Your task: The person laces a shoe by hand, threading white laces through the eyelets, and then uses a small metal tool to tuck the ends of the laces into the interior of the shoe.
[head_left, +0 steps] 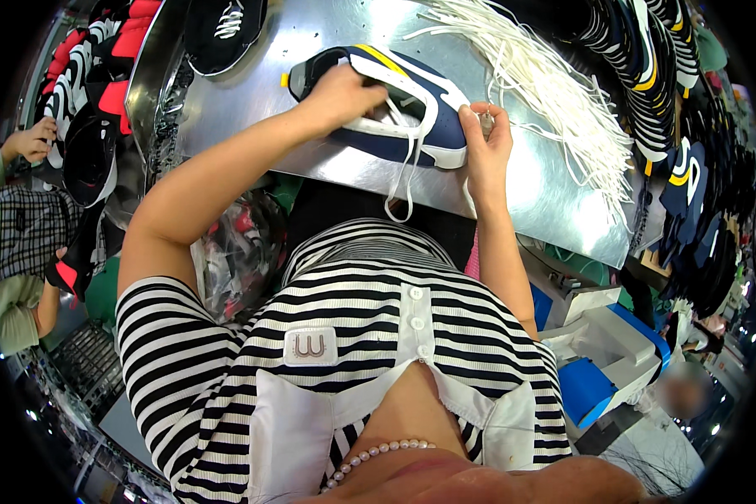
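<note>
A shiny metal worktable [252,101] fills the middle. Left of the worktable, stacked red-and-black shoe uppers [84,92] crowd a bench; right of it, dark uppers [647,59] hang in rows. Below its right corner stands a white-and-blue machine [605,344].

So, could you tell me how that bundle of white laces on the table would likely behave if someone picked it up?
The white laces would probably flop and droop, since the strands already lie limp and splayed across the metal table. They look light, and loose strands might slip out or tangle.
</note>
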The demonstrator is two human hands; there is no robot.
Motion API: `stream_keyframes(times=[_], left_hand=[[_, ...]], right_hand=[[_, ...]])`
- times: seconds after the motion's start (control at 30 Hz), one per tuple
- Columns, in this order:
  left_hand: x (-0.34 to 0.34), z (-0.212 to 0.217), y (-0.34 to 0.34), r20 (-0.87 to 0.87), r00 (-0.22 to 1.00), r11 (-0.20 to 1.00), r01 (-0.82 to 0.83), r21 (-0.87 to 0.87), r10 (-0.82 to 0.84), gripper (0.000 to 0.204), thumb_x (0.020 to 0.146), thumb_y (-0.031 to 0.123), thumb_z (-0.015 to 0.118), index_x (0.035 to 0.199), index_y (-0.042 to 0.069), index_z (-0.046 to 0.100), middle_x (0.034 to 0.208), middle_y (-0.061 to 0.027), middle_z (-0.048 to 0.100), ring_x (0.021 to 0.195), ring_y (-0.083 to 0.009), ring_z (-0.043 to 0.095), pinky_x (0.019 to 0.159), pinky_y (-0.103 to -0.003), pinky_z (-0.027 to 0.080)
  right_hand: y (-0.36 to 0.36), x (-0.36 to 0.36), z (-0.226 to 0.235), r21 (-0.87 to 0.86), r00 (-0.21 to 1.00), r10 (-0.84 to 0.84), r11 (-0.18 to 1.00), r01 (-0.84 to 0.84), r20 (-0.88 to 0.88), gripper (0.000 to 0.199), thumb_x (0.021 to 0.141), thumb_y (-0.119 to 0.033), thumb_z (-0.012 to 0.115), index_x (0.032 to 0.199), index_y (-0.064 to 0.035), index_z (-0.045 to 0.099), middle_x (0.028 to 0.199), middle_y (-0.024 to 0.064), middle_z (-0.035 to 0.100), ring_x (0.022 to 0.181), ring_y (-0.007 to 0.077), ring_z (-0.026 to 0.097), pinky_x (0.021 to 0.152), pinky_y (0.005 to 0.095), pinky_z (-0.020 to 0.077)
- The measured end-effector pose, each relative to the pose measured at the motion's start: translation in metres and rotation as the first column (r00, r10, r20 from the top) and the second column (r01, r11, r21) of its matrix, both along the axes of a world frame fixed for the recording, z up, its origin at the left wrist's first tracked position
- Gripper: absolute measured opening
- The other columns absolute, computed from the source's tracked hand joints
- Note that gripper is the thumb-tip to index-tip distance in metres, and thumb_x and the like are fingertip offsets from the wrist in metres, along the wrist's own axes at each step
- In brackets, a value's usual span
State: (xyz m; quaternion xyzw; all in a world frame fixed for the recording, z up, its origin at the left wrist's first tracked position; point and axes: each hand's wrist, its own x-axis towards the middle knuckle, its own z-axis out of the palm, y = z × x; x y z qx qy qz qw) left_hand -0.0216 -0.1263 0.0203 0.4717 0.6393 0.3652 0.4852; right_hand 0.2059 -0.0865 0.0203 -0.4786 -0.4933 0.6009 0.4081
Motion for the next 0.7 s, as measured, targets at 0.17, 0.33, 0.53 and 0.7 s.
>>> stream_keyframes(times=[0.17, 0.33, 0.53, 0.7], left_hand=[[0.004, 0.011, -0.008, -0.154, 0.979, 0.982, 0.152, 0.113, -0.134, 0.015, 0.082, 0.014, 0.066, 0.089, 0.001, 0.069, 0.083, -0.0072, 0.069, 0.082, -0.0171, 0.063, 0.079, -0.03, 0.048], [0.008, 0.02, -0.007, -0.029, 0.983, 0.983, 0.183, -0.005, -0.183, 0.013, 0.082, 0.013, 0.068, 0.09, 0.003, 0.071, 0.089, -0.0018, 0.069, 0.083, -0.0128, 0.062, 0.081, -0.029, 0.048], [0.006, 0.038, -0.007, -0.533, 0.824, 0.975, 0.221, -0.01, -0.193, 0.012, 0.081, 0.01, 0.067, 0.091, 0.002, 0.069, 0.085, -0.0078, 0.067, 0.075, -0.0154, 0.061, 0.071, -0.029, 0.048], [-0.017, 0.052, -0.024, -0.785, 0.581, 0.81, 0.345, 0.474, 0.212, 0.007, 0.079, 0.005, 0.064, 0.085, 0.003, 0.062, 0.083, -0.0119, 0.063, 0.078, -0.0301, 0.06, 0.071, -0.038, 0.048]], right_hand=[[0.002, 0.006, -0.009, -0.088, 0.999, 0.031, 0.996, -0.033, -0.02, 0.025, 0.09, -0.019, 0.07, 0.106, -0.0054, 0.057, 0.084, 0.0038, 0.062, 0.072, 0.008, 0.057, 0.062, 0.0217, 0.0458], [0.001, 0.009, -0.005, -0.1, 0.995, 0.099, 0.99, -0.097, 0.012, 0.034, 0.088, -0.019, 0.073, 0.112, -0.0053, 0.054, 0.087, 0.0042, 0.063, 0.073, 0.0084, 0.057, 0.062, 0.0225, 0.0464], [0.0, 0.021, -0.012, -0.125, 0.992, 0.124, 0.984, -0.125, -0.014, 0.039, 0.085, -0.018, 0.075, 0.115, -0.0056, 0.053, 0.089, 0.0044, 0.063, 0.072, 0.0083, 0.058, 0.06, 0.0212, 0.0457], [0.002, 0.023, -0.012, -0.157, 0.996, 0.054, 0.986, -0.064, -0.07, 0.04, 0.084, -0.021, 0.077, 0.111, -0.0047, 0.053, 0.089, 0.0063, 0.062, 0.074, 0.0096, 0.058, 0.06, 0.0229, 0.0463]])
